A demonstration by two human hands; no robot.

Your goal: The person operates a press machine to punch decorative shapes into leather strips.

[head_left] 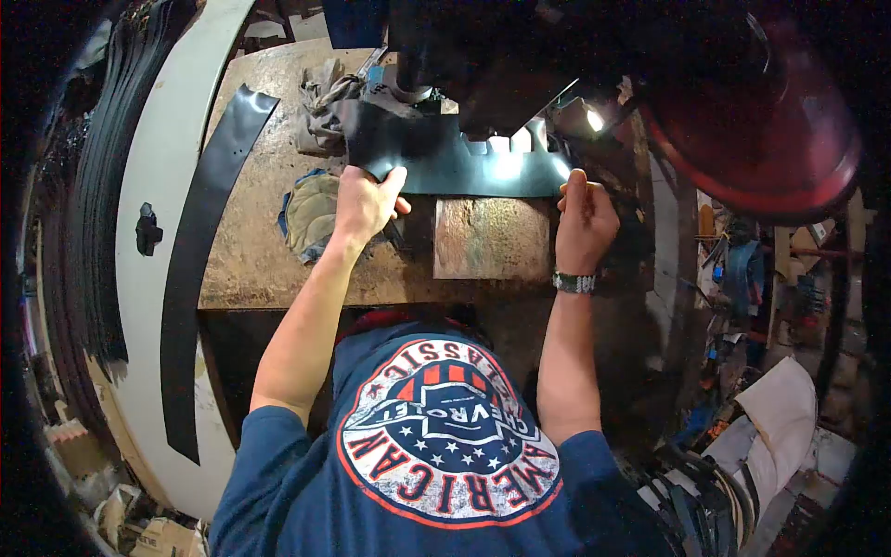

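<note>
Hands (pixel 369 206) (pixel 588 220), both pinched closed on the dark sheet's (pixel 445 169) edge, near a worn board (pixel 492 243).

I see a pad (pixel 314 214) on the workbench (pixel 249 265), a rag (pixel 320 116) behind it, a strip (pixel 202 218) to its left, a board (pixel 492 243) right.

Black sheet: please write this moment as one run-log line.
black sheet: far edge notched | left hand: grips near edge | right hand: grips right corner
</note>
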